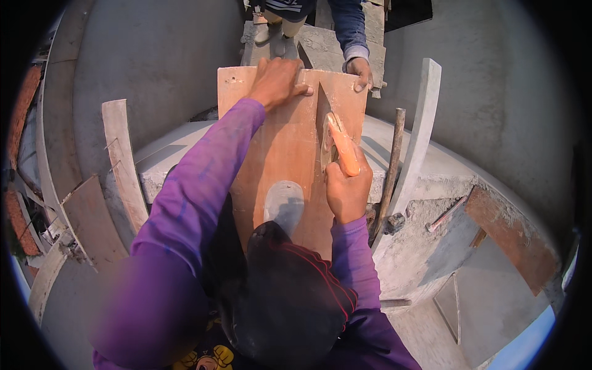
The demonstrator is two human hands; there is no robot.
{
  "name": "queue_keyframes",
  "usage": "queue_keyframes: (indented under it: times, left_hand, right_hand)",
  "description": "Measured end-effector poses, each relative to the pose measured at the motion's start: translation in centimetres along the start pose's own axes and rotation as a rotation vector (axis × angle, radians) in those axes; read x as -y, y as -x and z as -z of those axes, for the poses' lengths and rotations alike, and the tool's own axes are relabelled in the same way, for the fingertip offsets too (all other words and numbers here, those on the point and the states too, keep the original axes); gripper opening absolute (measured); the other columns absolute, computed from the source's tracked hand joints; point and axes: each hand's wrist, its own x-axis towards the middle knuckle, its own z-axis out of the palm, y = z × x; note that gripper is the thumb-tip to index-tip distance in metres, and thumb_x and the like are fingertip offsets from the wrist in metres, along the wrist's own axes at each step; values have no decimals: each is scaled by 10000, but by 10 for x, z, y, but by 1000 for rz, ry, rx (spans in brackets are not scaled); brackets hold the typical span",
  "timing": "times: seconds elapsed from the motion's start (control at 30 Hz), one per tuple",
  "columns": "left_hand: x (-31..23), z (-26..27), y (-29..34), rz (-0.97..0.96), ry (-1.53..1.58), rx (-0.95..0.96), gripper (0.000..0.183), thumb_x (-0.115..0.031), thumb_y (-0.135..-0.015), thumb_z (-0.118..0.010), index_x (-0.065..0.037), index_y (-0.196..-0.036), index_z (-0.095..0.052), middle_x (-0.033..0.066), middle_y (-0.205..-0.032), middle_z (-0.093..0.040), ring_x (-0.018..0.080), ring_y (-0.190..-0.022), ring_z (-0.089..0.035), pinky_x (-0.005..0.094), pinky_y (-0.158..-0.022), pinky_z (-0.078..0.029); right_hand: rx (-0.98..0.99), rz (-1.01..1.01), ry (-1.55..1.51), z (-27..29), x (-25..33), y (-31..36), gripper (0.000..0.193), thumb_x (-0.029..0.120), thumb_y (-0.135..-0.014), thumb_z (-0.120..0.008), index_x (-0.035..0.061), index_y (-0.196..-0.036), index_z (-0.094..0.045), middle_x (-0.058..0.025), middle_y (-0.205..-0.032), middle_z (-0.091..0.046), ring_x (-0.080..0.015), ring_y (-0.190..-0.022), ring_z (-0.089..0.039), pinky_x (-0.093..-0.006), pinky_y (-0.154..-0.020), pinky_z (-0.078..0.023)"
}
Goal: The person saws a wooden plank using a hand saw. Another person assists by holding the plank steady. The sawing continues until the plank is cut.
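Observation:
A reddish-brown plywood board lies in front of me, with my boot planted on its near part. My left hand is closed over the board's far edge, thumb on the top face. In my right hand is the orange handle of a handsaw, at the right part of the board. Little of the blade can be made out; a dark narrow wedge runs along the board beside it. Another person's hand grips the board's far right corner.
The board rests across a concrete ledge. Upright timbers stand at the left and right, beside a thin wooden pole. Nails stick out of the left timber. Concrete walls flank both sides, and the other person's feet are beyond the board.

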Motion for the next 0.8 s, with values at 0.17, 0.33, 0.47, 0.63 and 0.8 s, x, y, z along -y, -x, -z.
queue_keyframes:
  times: [0.17, 0.33, 0.47, 0.63, 0.8]
  left_hand:
    - [19, 10, 9, 44, 7, -11, 702, -476, -834, -875, 7, -1316, -708, 221, -1100, -770, 372, -1159, -698, 491, -1034, -399]
    - [7, 3, 8, 31, 4, 14, 696, -479, -836, -870, 0, -1314, -710, 227, -1100, -769, 378, -1141, -705, 490, -1033, -396]
    - [-5, 5, -8, 15, 20, 47, 684, -482, -834, -869, -10, -1305, -717, 222, -1109, -771, 377, -1149, -701, 487, -1035, -393]
    - [21, 0, 10, 30, -17, -19, 610, -519, -862, -851, -49, -1234, -741, 172, -1094, -786, 345, -1132, -703, 489, -996, -406]
    - [12, 0, 8, 25, -13, -8, 673, -493, -831, -867, -24, -1294, -728, 210, -1135, -776, 372, -1148, -701, 489, -1030, -402]
  right_hand:
    - [51, -243, 114, 65, 41, 114, 555, -46, -877, -598, -18, -1429, -647, -197, -1298, -737, -284, -1235, -714, -371, -1081, -528]
    - [61, -108, 173, 72, 32, 122, 564, -70, -861, -579, -39, -1419, -656, -183, -1310, -738, -279, -1236, -716, -365, -1093, -522]
    - [-7, -68, -17, 17, -14, 19, 558, -4, -856, -583, -18, -1406, -671, -21, -1015, -664, -89, -829, -598, -258, -766, -519]
    - [62, -146, 176, 71, 40, 128, 568, -35, -854, -582, -41, -1420, -636, -190, -1293, -738, -260, -1136, -730, -368, -1020, -542]
    - [48, -79, 209, 76, 33, 149, 533, -11, -873, -585, -48, -1402, -643, -200, -1307, -737, -273, -1173, -735, -389, -1017, -554]
